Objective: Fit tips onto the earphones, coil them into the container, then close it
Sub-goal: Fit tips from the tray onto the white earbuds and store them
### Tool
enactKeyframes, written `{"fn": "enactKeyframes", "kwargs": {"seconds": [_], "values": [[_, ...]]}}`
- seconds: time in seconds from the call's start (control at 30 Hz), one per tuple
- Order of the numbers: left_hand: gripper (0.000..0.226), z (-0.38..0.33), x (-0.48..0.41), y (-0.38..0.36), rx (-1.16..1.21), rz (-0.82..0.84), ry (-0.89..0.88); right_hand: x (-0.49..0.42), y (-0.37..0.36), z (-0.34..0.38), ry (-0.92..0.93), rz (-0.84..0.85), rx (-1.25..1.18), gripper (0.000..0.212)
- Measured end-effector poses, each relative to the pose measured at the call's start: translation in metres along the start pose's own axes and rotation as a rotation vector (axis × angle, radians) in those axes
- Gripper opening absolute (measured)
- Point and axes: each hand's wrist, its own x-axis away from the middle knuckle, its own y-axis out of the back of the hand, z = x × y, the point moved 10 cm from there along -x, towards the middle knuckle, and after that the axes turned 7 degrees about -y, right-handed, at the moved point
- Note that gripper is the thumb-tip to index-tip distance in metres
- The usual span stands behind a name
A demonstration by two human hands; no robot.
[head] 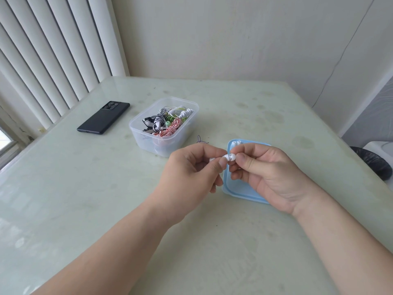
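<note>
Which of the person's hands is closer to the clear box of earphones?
Left. The left hand is just in front of the clear box; the right hand is farther right, over the blue lid.

We see a glossy pale-green table (63,199): white vertical blinds (53,50) beyond its left edge, plain off-white wall (223,35) behind its far edge. Soft daylight.

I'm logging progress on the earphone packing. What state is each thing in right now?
container, open, upright on the table.
coiled earphones, bundled inside the container.
lid, off, flat on the table, partly hidden by the right hand.
spare tips, two, loose on the lid.
earbud, pinched between left hand and right hand.
phone, face down on the table.
</note>
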Motion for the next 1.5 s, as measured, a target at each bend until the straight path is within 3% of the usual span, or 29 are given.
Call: {"fn": "enactKeyframes", "kwargs": {"seconds": [0.33,0.53,0.63,0.73,0.87,0.97,1.13,1.3,1.4,1.5], "values": [[0.009,-0.005,0.0,-0.005,-0.05,0.107,-0.053,0.002,0.002,-0.009,-0.13,0.027,-0.079,0.011],[0.006,-0.006,-0.001,-0.004,-0.019,0.086,-0.072,0.003,0.004,-0.004,-0.102,-0.02,-0.041,0.01],[0.025,-0.008,-0.001,-0.006,-0.008,0.112,-0.089,0.004,0.005,0.0,-0.076,-0.062,-0.005,0.02],[0.028,-0.012,0.0,-0.011,-0.059,0.178,-0.11,0.007,0.006,0.002,-0.06,-0.129,0.026,0.02],[0.022,-0.017,-0.008,0.01,0.016,0.052,-0.083,0.013,0.008,0.013,0.04,-0.267,0.232,0.016],[0.022,-0.018,-0.012,0.026,0.252,-0.062,-0.018,0.018,-0.016,0.013,0.079,-0.199,0.557,0.018],[0.025,-0.019,-0.007,0.019,0.545,-0.099,0.042,0.019,-0.057,-0.008,0.214,-0.103,1.08,0.056],[0.024,-0.023,-0.001,0.0,0.712,-0.054,0.087,0.011,-0.068,-0.012,0.31,-0.065,1.266,0.034],[0.022,-0.02,-0.005,0.021,0.518,-0.154,0.048,0.018,-0.063,-0.003,0.396,-0.112,1.156,0.012],[0.019,-0.016,-0.011,0.054,0.089,-0.283,-0.007,0.019,-0.035,0.002,0.257,-0.21,0.828,0.009]]}}
